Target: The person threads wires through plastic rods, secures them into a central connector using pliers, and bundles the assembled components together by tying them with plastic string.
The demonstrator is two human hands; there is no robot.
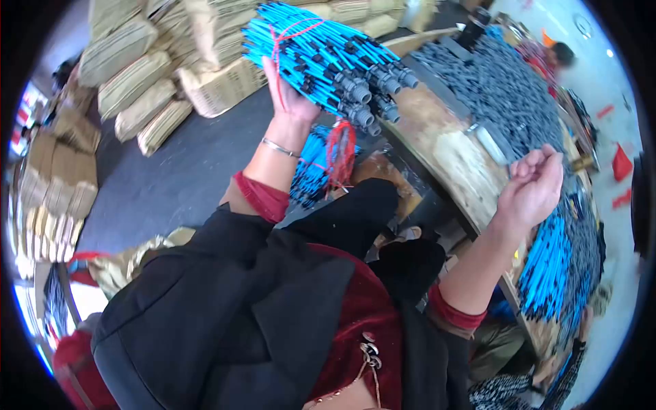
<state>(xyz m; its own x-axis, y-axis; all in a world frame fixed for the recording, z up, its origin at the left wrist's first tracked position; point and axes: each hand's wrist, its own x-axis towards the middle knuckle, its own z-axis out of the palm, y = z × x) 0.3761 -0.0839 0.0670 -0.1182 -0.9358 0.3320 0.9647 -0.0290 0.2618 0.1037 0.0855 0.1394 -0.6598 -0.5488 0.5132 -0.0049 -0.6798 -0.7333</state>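
In the head view, my left hand (290, 96) is closed around the underside of a large bundle of blue tubes (314, 51). The tubes carry black clips and grey threaded fittings at their near right ends, and red string (280, 42) is tied round them. My left arm holds the bundle up, tilted. My right hand (533, 188) is raised over the workbench, palm turned up and fingers loosely curled, with nothing visible in it. Near it lie a pile of grey parts (509, 92) and loose blue tubes (547, 270).
Stacks of brown paper-wrapped packages (137, 75) stand beyond the dark surface (205, 154) on the left. More blue tubes (311, 164) and red string (340, 154) lie below the bundle. The wooden bench (437, 130) runs down the right. Other people (547, 58) are along its far side.
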